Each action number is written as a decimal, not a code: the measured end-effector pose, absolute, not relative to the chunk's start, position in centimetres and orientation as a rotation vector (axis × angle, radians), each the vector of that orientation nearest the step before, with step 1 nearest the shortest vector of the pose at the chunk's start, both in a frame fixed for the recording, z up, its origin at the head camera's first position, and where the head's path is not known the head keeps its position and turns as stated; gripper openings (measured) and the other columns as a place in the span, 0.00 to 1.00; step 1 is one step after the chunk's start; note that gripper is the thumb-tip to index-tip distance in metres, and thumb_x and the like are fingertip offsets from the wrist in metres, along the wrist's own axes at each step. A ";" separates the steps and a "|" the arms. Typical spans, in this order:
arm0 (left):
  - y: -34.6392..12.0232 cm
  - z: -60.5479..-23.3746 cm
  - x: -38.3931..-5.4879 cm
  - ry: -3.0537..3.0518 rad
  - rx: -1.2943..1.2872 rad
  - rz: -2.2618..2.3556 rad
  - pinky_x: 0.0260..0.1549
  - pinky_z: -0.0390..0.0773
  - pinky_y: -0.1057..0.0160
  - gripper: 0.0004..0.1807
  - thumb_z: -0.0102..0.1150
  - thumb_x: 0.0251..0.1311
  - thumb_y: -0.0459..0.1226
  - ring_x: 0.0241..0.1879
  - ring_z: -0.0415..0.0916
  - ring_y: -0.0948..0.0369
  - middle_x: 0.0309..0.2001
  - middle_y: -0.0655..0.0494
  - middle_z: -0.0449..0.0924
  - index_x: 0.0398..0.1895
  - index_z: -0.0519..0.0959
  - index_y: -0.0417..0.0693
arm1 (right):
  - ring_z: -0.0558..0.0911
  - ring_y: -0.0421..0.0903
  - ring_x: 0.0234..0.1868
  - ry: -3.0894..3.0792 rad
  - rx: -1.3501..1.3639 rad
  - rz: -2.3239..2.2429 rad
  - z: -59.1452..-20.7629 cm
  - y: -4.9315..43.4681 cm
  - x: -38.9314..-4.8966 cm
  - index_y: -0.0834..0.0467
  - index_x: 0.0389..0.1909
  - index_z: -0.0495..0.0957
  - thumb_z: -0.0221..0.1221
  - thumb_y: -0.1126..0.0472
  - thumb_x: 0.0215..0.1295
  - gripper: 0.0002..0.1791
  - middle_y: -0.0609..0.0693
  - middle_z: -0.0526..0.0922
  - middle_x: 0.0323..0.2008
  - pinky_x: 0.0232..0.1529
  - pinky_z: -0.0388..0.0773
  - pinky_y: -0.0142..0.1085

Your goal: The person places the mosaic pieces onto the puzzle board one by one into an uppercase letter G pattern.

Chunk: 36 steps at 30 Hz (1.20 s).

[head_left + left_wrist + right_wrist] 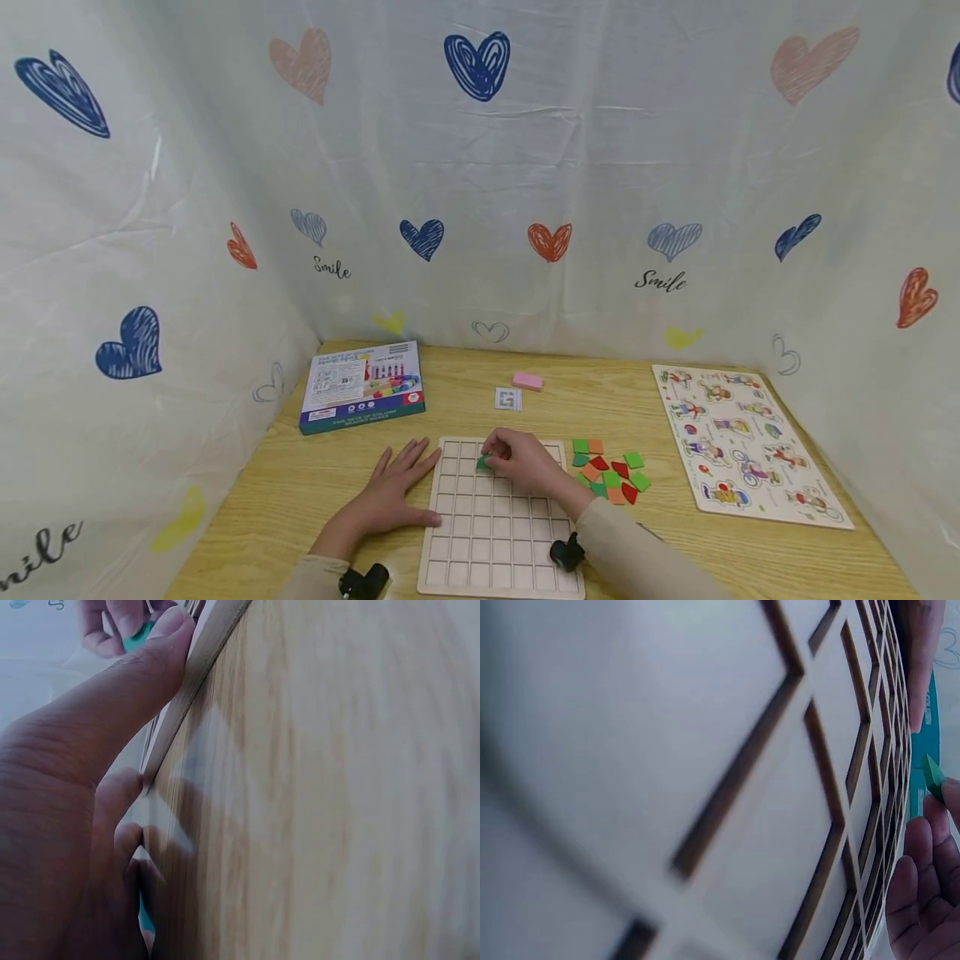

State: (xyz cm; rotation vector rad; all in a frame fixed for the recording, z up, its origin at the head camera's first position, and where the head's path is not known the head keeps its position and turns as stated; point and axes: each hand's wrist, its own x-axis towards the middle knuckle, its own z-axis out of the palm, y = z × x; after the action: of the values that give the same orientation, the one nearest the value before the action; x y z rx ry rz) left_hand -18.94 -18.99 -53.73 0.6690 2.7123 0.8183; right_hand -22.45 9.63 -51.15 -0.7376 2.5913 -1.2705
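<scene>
A pale wooden grid board (480, 573) with square recesses lies in front of me. Over its far part, my right hand (521, 462) pinches a small green tile (483, 462) between thumb and fingertips. In the right wrist view the green tile (933, 778) is tilted, held above the board's surface. My left hand (393, 492) rests with spread fingers on the table beside the board. Its thumb (150, 667) lies against the board's left edge, as the left wrist view shows.
Right of the board lie several loose green, orange and red tiles (611, 478). Behind it are a small printed card (507, 398) and a pink block (527, 381). A flat printed box (363, 386) sits at the back left, a picture puzzle board (750, 450) at the right.
</scene>
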 end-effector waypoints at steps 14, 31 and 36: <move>-19.0 -53.8 -19.0 2.727 0.701 0.806 0.74 0.30 0.34 0.56 0.67 0.52 0.67 0.80 0.39 0.42 0.82 0.47 0.47 0.81 0.58 0.55 | 0.74 0.35 0.27 2.621 -0.748 -1.150 -51.5 6.9 -23.2 0.51 0.39 0.81 0.64 0.62 0.69 0.03 0.38 0.78 0.27 0.30 0.74 0.30; -19.1 -53.9 -19.0 2.729 0.718 0.804 0.74 0.31 0.35 0.56 0.68 0.52 0.67 0.80 0.38 0.43 0.82 0.47 0.46 0.81 0.57 0.58 | 0.70 0.36 0.29 2.715 -0.841 -0.923 -51.8 6.5 -23.0 0.53 0.42 0.85 0.67 0.63 0.63 0.07 0.42 0.74 0.30 0.32 0.71 0.30; -19.1 -53.9 -19.0 2.718 0.714 0.793 0.74 0.28 0.36 0.60 0.70 0.47 0.68 0.80 0.37 0.44 0.82 0.47 0.45 0.81 0.57 0.58 | 0.71 0.36 0.30 2.684 -0.837 -0.965 -51.7 6.7 -22.8 0.54 0.46 0.85 0.66 0.62 0.65 0.09 0.41 0.74 0.31 0.32 0.72 0.30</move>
State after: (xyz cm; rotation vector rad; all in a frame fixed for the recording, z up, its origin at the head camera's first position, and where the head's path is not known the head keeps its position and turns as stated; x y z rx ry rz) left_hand -18.99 -19.11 -53.90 0.7142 2.7178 0.7932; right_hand -22.82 6.73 -51.70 -0.8373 2.6842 -0.9650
